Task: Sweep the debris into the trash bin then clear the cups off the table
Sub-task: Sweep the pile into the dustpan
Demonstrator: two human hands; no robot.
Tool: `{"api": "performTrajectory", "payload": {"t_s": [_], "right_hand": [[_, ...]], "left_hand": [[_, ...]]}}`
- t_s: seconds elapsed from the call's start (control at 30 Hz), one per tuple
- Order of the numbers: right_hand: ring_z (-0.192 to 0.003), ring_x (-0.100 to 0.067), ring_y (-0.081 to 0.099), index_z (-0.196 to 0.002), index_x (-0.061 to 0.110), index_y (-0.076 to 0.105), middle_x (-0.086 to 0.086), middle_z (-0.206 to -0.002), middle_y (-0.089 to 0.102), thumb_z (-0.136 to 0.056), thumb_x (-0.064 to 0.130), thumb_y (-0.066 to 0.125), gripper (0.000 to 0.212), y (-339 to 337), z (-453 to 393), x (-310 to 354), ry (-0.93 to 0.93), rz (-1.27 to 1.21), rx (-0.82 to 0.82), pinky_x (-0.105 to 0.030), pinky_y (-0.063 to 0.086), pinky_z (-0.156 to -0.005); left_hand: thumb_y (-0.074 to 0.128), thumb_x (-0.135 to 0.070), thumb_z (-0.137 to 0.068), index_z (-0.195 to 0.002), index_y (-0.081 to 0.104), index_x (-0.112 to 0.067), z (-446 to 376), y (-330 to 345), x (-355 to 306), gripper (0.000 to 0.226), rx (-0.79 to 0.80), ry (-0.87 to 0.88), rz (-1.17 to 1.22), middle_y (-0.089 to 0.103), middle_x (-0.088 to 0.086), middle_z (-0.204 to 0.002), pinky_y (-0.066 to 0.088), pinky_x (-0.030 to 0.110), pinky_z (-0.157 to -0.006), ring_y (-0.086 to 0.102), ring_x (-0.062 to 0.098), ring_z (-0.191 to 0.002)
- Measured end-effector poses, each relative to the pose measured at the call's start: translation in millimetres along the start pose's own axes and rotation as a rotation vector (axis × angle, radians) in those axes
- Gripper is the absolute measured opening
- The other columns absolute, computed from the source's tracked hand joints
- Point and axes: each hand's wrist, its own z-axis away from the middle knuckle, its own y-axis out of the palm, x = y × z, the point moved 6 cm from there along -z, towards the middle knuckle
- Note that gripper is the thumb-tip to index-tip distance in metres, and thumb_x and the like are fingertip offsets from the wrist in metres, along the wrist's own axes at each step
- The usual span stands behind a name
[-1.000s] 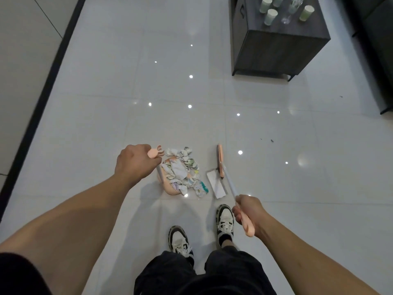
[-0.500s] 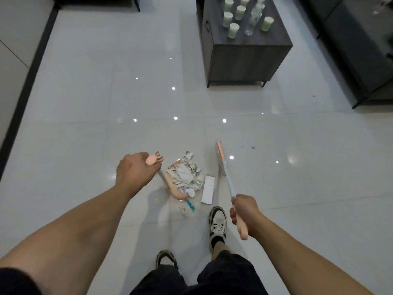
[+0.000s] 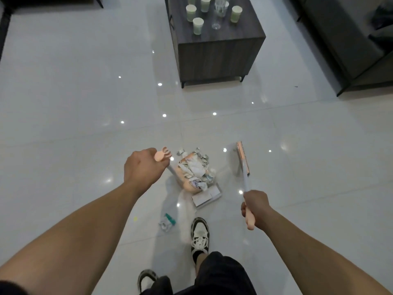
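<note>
My left hand (image 3: 143,168) grips the top of the pink dustpan's handle (image 3: 161,155). The dustpan (image 3: 187,184) sits low over the white floor, heaped with crumpled paper debris (image 3: 196,169). A flat white box (image 3: 206,196) lies at the pan's near edge. A small teal and clear wrapper (image 3: 168,220) lies on the floor behind the pan. My right hand (image 3: 256,207) grips the pink end of the broom's handle; the broom head (image 3: 242,157) is to the right of the pan. Several pale green cups (image 3: 198,25) and a clear glass (image 3: 219,11) stand on the dark table (image 3: 217,54).
A dark sofa (image 3: 340,39) runs along the right side. My shoes (image 3: 200,233) are just behind the dustpan. A dark furniture leg shows at the top left. No trash bin is in view. Glossy white tile floor (image 3: 85,92) lies between me and the table.
I have walked toward the table, which now looks nearer. The dustpan and broom came along; the teal wrapper and the white box slipped out behind the pan. The broom head swung right.
</note>
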Motion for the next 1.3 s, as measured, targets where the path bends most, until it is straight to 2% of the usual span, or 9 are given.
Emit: {"api": "performTrajectory", "payload": {"t_s": [0.1, 0.23, 0.37, 0.5, 0.63, 0.77, 0.9, 1.1, 1.3], "right_hand": [[-0.039, -0.018, 0.034, -0.062, 0.007, 0.044, -0.006, -0.049, 0.041, -0.085, 0.004, 0.04, 0.024, -25, -28, 23, 0.01, -0.067, -0.061, -0.023, 0.028, -0.045], [-0.044, -0.018, 0.037, -0.072, 0.005, 0.048, -0.008, -0.057, 0.043, -0.091, 0.008, 0.043, 0.02, -41, -59, 47, 0.037, -0.033, -0.078, -0.026, 0.032, -0.051], [-0.046, -0.018, 0.035, -0.071, 0.005, 0.047, -0.008, -0.055, 0.042, -0.091, 0.005, 0.041, 0.021, -33, -64, 57, 0.071, 0.156, -0.016, -0.026, 0.026, -0.05], [-0.053, -0.017, 0.032, -0.061, 0.008, 0.045, -0.002, -0.038, 0.041, -0.092, 0.011, 0.044, 0.031, -15, -42, 50, 0.108, 0.335, 0.083, -0.029, 0.023, -0.055], [-0.046, -0.018, 0.04, -0.09, -0.002, 0.055, -0.011, -0.06, 0.049, -0.094, 0.008, 0.04, 0.018, -6, -36, 37, 0.011, 0.342, 0.079, -0.022, 0.035, -0.043], [-0.034, -0.015, 0.038, -0.084, -0.002, 0.059, -0.007, -0.049, 0.049, -0.092, 0.009, 0.041, 0.022, 15, -33, 19, 0.003, 0.4, 0.077, -0.021, 0.035, -0.042], [-0.032, -0.013, 0.039, -0.09, -0.002, 0.061, -0.007, -0.054, 0.051, -0.088, 0.011, 0.042, 0.023, 44, -23, 0, -0.012, 0.431, 0.096, -0.023, 0.035, -0.043], [-0.049, -0.014, 0.034, -0.09, 0.004, 0.058, -0.006, -0.061, 0.046, -0.084, 0.015, 0.042, 0.021, 97, 15, -41, 0.029, 0.42, 0.189, -0.029, 0.027, -0.05], [-0.043, -0.013, 0.036, -0.096, 0.004, 0.057, -0.007, -0.062, 0.049, -0.094, 0.015, 0.046, 0.016, 137, 72, -75, -0.034, 0.423, 0.286, -0.024, 0.03, -0.042]], "left_hand": [[0.056, -0.057, -0.071, -0.058, 0.051, -0.02, -11, 6, -18, 0.039, -0.004, 0.008, -0.028, 0.053, -0.004, -0.053, 0.03, 0.025, -0.047, 0.051, 0.016, -0.054], [0.057, -0.056, -0.071, -0.057, 0.047, -0.019, -24, 8, -30, 0.04, -0.006, 0.007, -0.056, 0.051, -0.004, -0.051, 0.028, 0.026, -0.047, 0.051, 0.016, -0.054], [0.056, -0.055, -0.066, -0.059, 0.05, -0.02, -31, 7, -27, 0.037, -0.01, -0.029, -0.061, 0.055, -0.003, -0.054, 0.032, 0.027, -0.05, 0.053, 0.018, -0.058], [0.055, -0.057, -0.065, -0.06, 0.053, -0.021, -27, 6, -20, 0.037, -0.015, -0.043, -0.047, 0.056, -0.004, -0.053, 0.034, 0.027, -0.05, 0.055, 0.018, -0.058], [0.057, -0.058, -0.065, -0.059, 0.052, -0.021, -15, 2, -5, 0.037, -0.029, -0.057, -0.011, 0.055, -0.004, -0.052, 0.033, 0.026, -0.049, 0.054, 0.017, -0.058], [0.058, -0.059, -0.066, -0.059, 0.052, -0.022, 6, -10, 26, 0.039, -0.052, -0.083, 0.029, 0.054, -0.003, -0.052, 0.035, 0.026, -0.049, 0.055, 0.018, -0.057], [0.059, -0.06, -0.068, -0.058, 0.052, -0.021, 33, -28, 66, 0.041, -0.081, -0.117, 0.04, 0.053, -0.002, -0.05, 0.035, 0.027, -0.049, 0.055, 0.018, -0.055], [0.059, -0.064, -0.068, -0.058, 0.052, -0.02, 90, -53, 143, 0.046, -0.124, -0.199, 0.053, 0.052, -0.003, -0.048, 0.035, 0.026, -0.048, 0.055, 0.018, -0.054], [0.054, -0.066, -0.069, -0.059, 0.054, -0.021, 140, -74, 207, 0.046, -0.139, -0.263, 0.04, 0.056, -0.004, -0.051, 0.038, 0.026, -0.048, 0.056, 0.017, -0.055]]}}
